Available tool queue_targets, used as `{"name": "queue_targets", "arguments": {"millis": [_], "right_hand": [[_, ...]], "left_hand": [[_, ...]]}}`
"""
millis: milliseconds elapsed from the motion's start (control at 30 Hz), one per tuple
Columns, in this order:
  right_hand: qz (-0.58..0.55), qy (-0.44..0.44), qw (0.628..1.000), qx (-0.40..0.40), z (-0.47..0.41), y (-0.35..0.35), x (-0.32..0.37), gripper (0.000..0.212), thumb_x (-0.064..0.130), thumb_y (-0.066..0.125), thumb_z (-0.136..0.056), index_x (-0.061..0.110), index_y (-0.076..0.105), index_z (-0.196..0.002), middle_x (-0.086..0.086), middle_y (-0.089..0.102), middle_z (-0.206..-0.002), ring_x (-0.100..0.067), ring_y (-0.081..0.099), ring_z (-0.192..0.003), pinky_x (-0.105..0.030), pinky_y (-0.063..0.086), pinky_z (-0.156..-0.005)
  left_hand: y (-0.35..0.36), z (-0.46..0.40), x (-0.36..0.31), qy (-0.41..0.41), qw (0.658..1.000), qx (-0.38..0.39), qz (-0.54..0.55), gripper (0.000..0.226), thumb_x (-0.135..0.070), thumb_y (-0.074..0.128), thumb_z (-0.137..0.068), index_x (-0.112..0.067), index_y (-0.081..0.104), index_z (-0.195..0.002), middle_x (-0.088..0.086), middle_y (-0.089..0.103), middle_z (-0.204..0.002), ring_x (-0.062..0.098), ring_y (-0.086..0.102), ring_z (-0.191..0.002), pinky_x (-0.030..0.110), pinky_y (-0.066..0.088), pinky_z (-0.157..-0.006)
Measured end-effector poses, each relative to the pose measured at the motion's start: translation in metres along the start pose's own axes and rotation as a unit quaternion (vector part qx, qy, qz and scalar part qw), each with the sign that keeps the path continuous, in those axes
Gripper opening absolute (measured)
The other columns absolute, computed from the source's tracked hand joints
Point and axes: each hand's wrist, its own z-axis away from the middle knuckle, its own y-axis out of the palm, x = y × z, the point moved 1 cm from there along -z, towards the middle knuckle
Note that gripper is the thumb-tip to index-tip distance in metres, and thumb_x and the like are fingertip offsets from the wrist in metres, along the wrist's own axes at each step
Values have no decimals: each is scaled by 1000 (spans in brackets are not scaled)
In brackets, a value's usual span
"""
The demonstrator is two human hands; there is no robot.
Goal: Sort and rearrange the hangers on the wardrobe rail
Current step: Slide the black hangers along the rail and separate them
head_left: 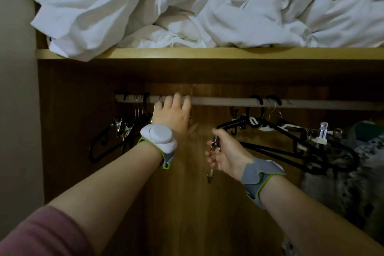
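A grey rail [218, 102] runs across the wooden wardrobe. My left hand [173, 113] reaches up to it, fingers straight and touching the rail just right of a bunch of black and wire hangers [133, 122] at its left end. My right hand [225, 153] grips a metal clip hanger [215, 145] below the rail; one clip dangles under the hand. Further right, several black plastic hangers [270, 131] and a wire one hang tangled on the rail, with a white clip hanger [323, 131] among them.
A shelf [207, 53] above the rail carries crumpled white bedding [207, 6] that spills over its left front edge. Patterned grey clothing [353, 162] hangs at the far right. A pale wall [16, 110] bounds the left side.
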Motion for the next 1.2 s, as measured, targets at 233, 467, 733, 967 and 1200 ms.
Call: {"name": "queue_targets", "arguments": {"millis": [233, 467, 733, 967, 1200], "right_hand": [[14, -56, 998, 9, -30, 11, 32, 33, 36, 33, -95, 11, 45, -77, -5, 38, -64, -15, 33, -51, -25, 24, -49], [57, -107, 993, 10, -69, 31, 36, 31, 43, 42, -94, 12, 46, -92, -4, 42, -72, -15, 42, -54, -23, 34, -48], [89, -155, 984, 5, -102, 49, 30, 16, 28, 49, -95, 12, 46, -96, 2, 45, -74, -9, 45, -58, -18, 29, -44], [116, -204, 972, 5, -103, 57, 48, 15, 24, 48, -95, 22, 47, -80, 4, 47, -76, -6, 42, -64, -19, 31, -52], [124, -251, 959, 31, -74, 53, 35, 21, 16, 46, -95, 12, 48, -116, 7, 47, -83, -4, 45, -74, -21, 33, -62]], "left_hand": [[15, -26, -3, -16, 996, 76, 44, 67, -43, 57, -85, -12, 28, -137, 12, 37, -141, 34, 37, -129, 43, 35, -102], [17, -16, 20, 27, 996, 71, 36, 44, -26, 46, -91, -7, 37, -129, 14, 43, -132, 33, 39, -122, 37, 35, -100], [30, -4, 48, 63, 993, 99, 1, 57, -30, 48, -93, -8, 27, -141, 11, 44, -135, 28, 40, -124, 33, 34, -104], [31, -4, 44, 74, 995, 73, 0, 58, -33, 49, -91, -10, 28, -140, 9, 48, -132, 28, 41, -121, 35, 36, -101], [37, -4, 44, 68, 996, 58, 16, 58, -34, 51, -89, -12, 29, -138, 8, 49, -132, 27, 41, -121, 36, 36, -99]]}}
